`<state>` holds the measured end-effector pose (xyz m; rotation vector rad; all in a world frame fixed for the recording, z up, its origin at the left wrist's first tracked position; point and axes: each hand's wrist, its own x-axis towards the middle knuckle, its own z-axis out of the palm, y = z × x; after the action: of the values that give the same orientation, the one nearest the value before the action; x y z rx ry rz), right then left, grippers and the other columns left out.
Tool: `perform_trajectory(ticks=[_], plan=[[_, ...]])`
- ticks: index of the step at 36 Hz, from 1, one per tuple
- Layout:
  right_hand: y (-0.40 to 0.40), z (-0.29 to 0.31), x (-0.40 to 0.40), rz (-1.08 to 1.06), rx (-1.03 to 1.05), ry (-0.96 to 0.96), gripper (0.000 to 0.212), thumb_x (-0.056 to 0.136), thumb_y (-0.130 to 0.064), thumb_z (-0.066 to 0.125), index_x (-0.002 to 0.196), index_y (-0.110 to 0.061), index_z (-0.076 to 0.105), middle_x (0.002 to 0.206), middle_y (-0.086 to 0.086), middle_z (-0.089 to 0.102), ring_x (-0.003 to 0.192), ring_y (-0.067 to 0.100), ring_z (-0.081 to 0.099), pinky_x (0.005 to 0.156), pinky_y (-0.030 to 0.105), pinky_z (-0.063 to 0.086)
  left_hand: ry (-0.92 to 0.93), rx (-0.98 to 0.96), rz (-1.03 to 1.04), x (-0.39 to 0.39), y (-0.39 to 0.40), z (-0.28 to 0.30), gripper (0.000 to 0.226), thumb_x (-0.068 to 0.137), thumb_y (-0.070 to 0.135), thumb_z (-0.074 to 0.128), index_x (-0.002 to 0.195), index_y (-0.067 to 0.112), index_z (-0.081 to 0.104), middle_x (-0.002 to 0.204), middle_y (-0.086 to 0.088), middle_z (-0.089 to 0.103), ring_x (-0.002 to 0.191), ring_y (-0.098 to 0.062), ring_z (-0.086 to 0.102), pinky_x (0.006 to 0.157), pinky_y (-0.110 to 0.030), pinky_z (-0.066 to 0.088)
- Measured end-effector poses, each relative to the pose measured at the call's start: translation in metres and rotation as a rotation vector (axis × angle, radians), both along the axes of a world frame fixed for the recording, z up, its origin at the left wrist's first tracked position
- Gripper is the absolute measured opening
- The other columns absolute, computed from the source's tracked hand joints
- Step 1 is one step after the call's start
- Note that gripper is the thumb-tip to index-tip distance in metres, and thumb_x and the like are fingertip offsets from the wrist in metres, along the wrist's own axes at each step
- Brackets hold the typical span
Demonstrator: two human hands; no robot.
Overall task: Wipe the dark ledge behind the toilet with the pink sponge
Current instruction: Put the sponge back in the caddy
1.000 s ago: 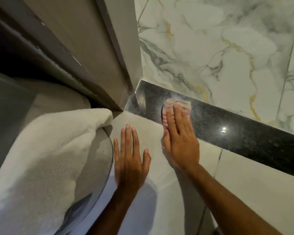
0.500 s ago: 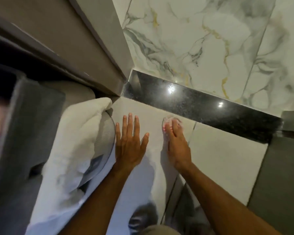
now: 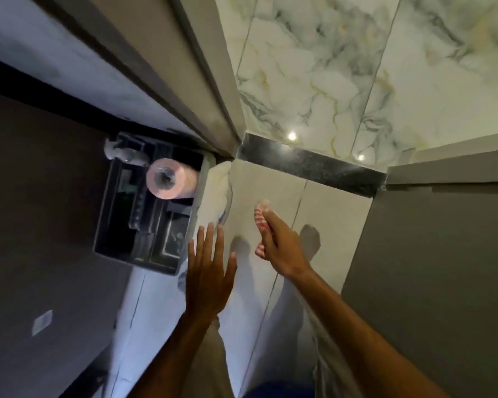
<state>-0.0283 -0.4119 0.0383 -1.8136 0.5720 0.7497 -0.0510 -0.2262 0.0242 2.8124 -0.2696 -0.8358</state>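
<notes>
The dark speckled ledge (image 3: 314, 168) runs along the foot of the marble wall, from the corner at left to a grey panel at right. My right hand (image 3: 282, 245) holds the pink striped sponge (image 3: 261, 222) well below the ledge, over the pale tiled face, not touching the ledge. My left hand (image 3: 209, 271) hangs beside it with fingers spread and nothing in it. The toilet itself is not in view.
A dark caddy (image 3: 147, 208) with a pink paper roll (image 3: 170, 179) sits at the left. A white towel (image 3: 216, 193) lies between the caddy and the pale tiles (image 3: 270, 182). A grey panel (image 3: 431, 254) bounds the right side. Marble wall (image 3: 342, 67) rises behind the ledge.
My right hand has drawn the sponge off the ledge and down away from it. The view has pulled back, so the ledge looks farther off and the caddy has come into sight.
</notes>
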Motion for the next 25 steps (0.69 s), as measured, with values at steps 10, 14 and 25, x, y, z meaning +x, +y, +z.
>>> perform_trajectory(ticks=[10,14,25], plan=[[0.174,0.008,0.020,0.138,0.129,-0.135,0.042,0.118,-0.030,0.045,0.156,-0.014,0.055,0.139,0.014,0.072,0.123,0.033,0.073,0.114,0.046,0.059,-0.291,0.053,-0.014,0.070,0.171,-0.012,0.069,0.116,0.046,0.022,0.164,-0.001,0.041,0.170,-0.027,0.040,0.160,-0.046,0.037,0.127,-0.069,0.036],[0.249,-0.033,0.014,0.061,0.083,-0.130,0.040,0.120,-0.029,0.040,0.154,-0.014,0.055,0.143,0.012,0.071,0.124,0.023,0.071,0.105,0.020,0.053,-0.202,0.130,-0.119,0.093,0.203,-0.046,0.082,0.108,0.057,0.007,0.173,0.009,0.012,0.182,-0.020,0.011,0.170,-0.037,0.008,0.139,-0.057,0.010],[0.342,-0.180,0.012,0.126,-0.408,-0.022,0.070,0.117,-0.034,0.048,0.175,-0.012,0.016,0.182,0.013,0.021,0.170,0.034,0.022,0.133,0.052,0.040,-0.410,0.023,-0.172,0.118,0.219,-0.149,0.076,0.113,0.052,0.033,0.171,0.005,0.023,0.179,-0.022,0.025,0.167,-0.040,0.023,0.137,-0.061,0.019]])
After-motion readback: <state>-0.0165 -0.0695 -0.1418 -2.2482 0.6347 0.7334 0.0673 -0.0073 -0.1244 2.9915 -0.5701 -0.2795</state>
